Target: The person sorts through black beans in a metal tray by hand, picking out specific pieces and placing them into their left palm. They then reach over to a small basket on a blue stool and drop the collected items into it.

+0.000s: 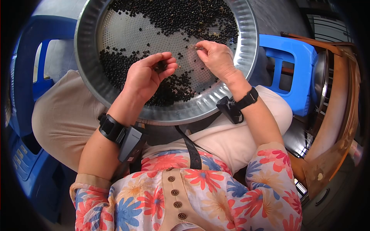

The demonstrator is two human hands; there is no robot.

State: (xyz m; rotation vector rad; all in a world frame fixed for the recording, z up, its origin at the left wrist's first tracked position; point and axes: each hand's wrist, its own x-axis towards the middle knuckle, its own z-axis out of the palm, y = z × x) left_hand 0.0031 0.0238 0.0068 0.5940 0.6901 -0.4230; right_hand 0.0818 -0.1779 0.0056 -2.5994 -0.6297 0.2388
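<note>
A round metal sieve pan (85,57) with a perforated bottom holds many small black beans (173,17), heaped at the far side and nearer the front left. Over the front heap, my left hand (148,75) is turned palm up with fingers curled round a few dark beans (160,66). To its right, my right hand (217,57) hovers above the barer part of the perforated bottom. Its thumb and forefinger are pinched together at a tiny brownish bit (198,48), too small to name.
The pan rests at my lap, between my knees. A blue plastic stool (293,50) stands to the right, beside a brown wooden frame (327,150). More blue plastic seating (27,77) is at the left. Dark wrist devices (131,142) are strapped to both forearms.
</note>
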